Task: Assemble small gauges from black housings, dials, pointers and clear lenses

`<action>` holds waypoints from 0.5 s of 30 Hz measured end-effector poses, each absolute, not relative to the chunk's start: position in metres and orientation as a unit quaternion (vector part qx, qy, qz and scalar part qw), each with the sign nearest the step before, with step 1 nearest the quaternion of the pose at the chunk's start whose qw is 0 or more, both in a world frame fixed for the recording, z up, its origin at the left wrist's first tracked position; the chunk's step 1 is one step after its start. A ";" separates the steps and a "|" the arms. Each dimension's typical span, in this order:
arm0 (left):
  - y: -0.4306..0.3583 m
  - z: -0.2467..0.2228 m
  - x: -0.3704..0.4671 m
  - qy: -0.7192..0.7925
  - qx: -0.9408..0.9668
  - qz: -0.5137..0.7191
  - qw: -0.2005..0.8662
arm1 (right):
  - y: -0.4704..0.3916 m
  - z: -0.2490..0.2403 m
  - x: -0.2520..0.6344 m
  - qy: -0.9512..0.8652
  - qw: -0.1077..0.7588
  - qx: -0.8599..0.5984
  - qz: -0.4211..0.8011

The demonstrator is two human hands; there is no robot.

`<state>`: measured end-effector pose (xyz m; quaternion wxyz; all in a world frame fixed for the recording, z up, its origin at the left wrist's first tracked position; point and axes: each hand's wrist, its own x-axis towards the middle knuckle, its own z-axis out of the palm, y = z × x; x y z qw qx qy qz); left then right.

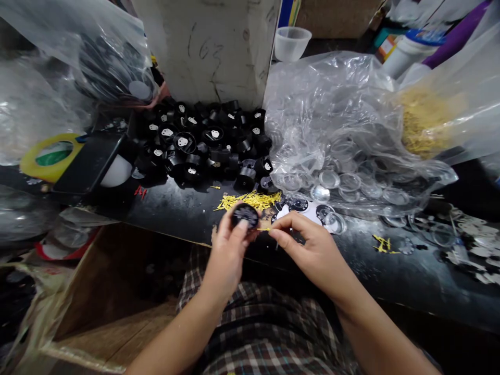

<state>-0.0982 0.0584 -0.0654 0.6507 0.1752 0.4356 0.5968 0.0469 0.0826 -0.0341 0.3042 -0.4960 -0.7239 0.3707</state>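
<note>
My left hand (pixel 230 242) grips a round black gauge (pixel 245 212) with a printed dial face, its thumb lying over the dial. Close beside it, my right hand (pixel 299 237) pinches a small yellow pointer (pixel 264 229) between thumb and fingertips. The pointer's free end reaches toward the gauge; whether they touch I cannot tell. Just beyond both hands lies a heap of yellow pointers (pixel 253 200). White and black printed dial discs (pixel 299 204) lie partly behind my right hand.
Many black round housings (pixel 213 135) crowd the back of the black table (pixel 167 203). A plastic bag of clear round lenses (pixel 349 182) spreads at right. Red pointers (pixel 140 192), a yellow tape roll (pixel 29 162) and a black box (pixel 90 162) are at left.
</note>
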 end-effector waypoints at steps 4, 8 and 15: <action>0.058 -0.072 -0.088 0.431 0.232 0.551 0.676 | 0.079 -0.031 0.042 -0.740 0.281 -0.521 0.320; 0.055 -0.071 -0.086 0.437 0.285 0.543 0.657 | 0.079 -0.031 0.043 -0.755 0.256 -0.530 0.290; 0.053 -0.060 -0.094 0.480 0.370 0.529 0.594 | 0.075 -0.027 0.044 -0.742 0.258 -0.536 0.308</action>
